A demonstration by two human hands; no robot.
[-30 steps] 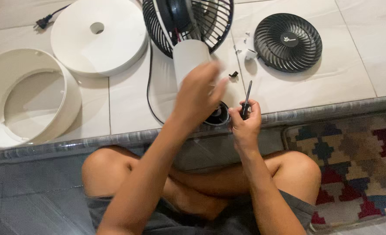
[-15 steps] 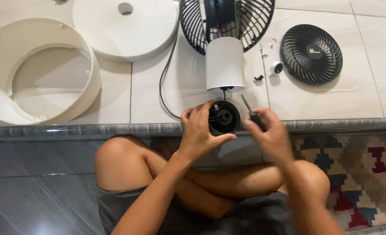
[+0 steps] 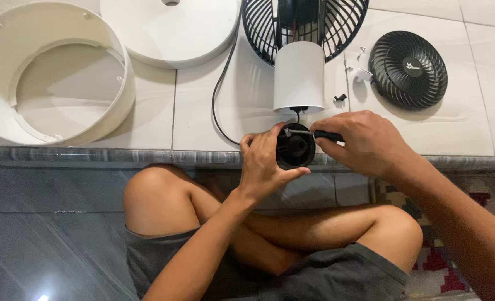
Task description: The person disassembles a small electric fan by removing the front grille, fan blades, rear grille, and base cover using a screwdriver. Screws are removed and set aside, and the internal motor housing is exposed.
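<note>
A person sits cross-legged on a grey mat (image 3: 46, 223) at the edge of a white tiled floor (image 3: 203, 111), fan parts spread out ahead. At the far left of the floor lies a large white ring (image 3: 63, 83), open side up, and just beside it, toward the top edge, a flat white disc (image 3: 172, 33) with a hole in its middle. A black cord (image 3: 220, 83) runs down the tiles past the disc. The left hand (image 3: 264, 164) is clamped around a round black cap (image 3: 295, 147), fingers curled over its left rim and thumb under its lower edge, holding it above the line where floor meets mat. Directly beyond the cap stands a white cylinder (image 3: 298, 75), joined to a black wire cage (image 3: 306, 25) at the top edge; a thin wire links cylinder and cap. The right hand (image 3: 364, 142) is closed around the black handle of a small screwdriver (image 3: 314, 134), its metal tip lying level and touching the upper rim of the cap. A small black clip (image 3: 340, 98) and a few white bits (image 3: 362, 72) lie near the cylinder's right side. Further right rests a black round grille (image 3: 408, 69), flat on the tiles. A patterned rug (image 3: 448, 278) shows at the lower right corner
</note>
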